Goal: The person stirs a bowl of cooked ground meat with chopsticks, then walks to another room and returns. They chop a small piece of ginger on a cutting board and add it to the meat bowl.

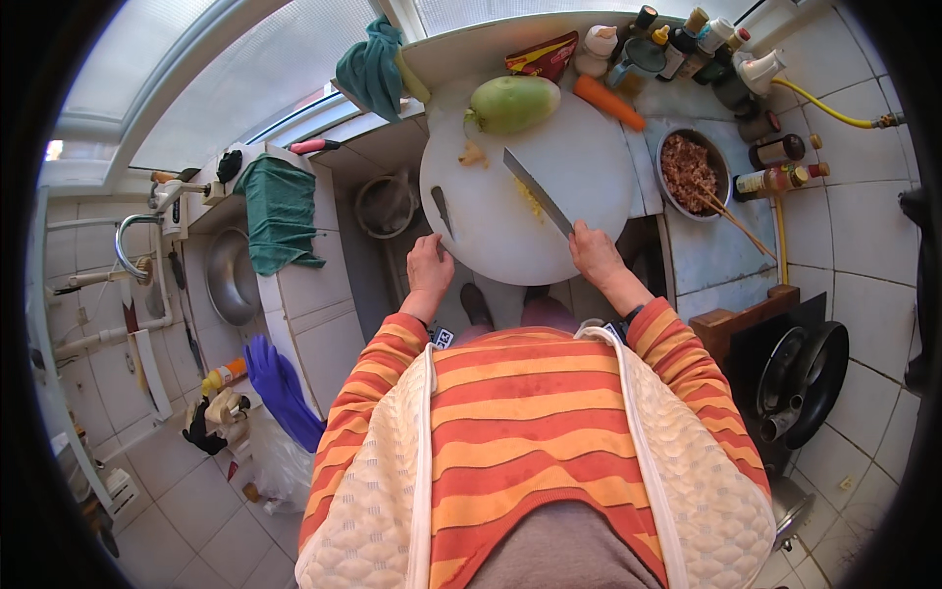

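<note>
A kitchen knife (539,190) is in my right hand (595,252), its blade slanting up and left over a round white cutting board (493,254). Finely chopped yellow bits, perhaps ginger, (528,200) lie along the blade's left side. My left hand (430,263) rests by the board's lower left edge, next to a small dark-bladed knife (442,210) lying on the board; whether it touches that knife I cannot tell. A piece of ginger root (472,154) lies left of the large blade. Behind it are a green radish (514,104) and a carrot (608,102).
On the right counter stands a metal bowl of minced meat (689,173) with chopsticks (743,227) in it. Bottles (681,51) line the back right. At left are a green cloth (280,210), a steel sink basin (234,276) and a purple rubber glove (280,386). Pans (813,383) stand at lower right.
</note>
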The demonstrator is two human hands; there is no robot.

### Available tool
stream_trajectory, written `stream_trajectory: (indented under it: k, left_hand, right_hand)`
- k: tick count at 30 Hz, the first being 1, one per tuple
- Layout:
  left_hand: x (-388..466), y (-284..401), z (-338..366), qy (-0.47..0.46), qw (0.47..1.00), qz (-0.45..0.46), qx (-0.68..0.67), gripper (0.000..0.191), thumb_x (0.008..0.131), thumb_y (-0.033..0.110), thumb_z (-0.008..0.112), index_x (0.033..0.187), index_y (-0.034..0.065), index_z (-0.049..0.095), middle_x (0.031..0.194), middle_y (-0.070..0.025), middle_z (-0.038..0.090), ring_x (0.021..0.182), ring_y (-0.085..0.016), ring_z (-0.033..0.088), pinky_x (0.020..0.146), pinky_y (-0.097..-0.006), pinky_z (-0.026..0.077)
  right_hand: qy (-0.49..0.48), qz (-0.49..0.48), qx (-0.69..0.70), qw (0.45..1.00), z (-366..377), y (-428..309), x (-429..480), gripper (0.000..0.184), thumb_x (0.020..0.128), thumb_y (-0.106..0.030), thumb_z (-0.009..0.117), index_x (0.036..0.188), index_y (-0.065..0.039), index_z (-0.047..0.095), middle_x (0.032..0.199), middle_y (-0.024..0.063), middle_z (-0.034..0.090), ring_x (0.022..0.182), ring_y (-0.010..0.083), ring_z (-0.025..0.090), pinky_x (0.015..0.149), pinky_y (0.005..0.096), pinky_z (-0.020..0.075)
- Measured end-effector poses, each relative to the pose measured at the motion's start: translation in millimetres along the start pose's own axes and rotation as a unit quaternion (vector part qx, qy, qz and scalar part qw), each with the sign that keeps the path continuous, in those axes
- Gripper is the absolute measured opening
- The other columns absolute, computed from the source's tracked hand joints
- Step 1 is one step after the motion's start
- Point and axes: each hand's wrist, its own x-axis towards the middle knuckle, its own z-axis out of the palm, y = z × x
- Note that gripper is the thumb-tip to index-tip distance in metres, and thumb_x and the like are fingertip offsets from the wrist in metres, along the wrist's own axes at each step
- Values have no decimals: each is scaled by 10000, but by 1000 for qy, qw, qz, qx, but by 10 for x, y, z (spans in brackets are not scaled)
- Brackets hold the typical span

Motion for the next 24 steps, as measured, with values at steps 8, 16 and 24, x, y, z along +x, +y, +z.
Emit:
stream_trajectory:
  k: [8,16,24]
  left_hand:
    - [-11,37,5,-3,1000,6,-23,298,760,66,629,1057,47,648,968,-127,633,874,-334,627,779,-435,509]
    - [11,81,-17,12,999,35,-13,295,752,53,634,1045,48,652,949,-126,634,840,-324,631,764,-427,513]
    - [32,95,-201,31,999,31,-25,290,748,35,642,1038,46,647,941,-124,636,821,-294,642,754,-402,525]
  right_hand:
    - [4,-3,-16,1000,26,-37,-40,134,925,-132,512,913,-2,486,684,281,612,683,492,616,622,567,505]
    - [-5,-11,-42,999,20,-31,-1,119,918,-116,493,914,2,484,701,274,623,695,481,627,626,559,512]
    - [-1,-11,-28,1000,-32,43,141,161,942,-169,515,948,-11,493,722,277,620,709,497,606,652,567,496]
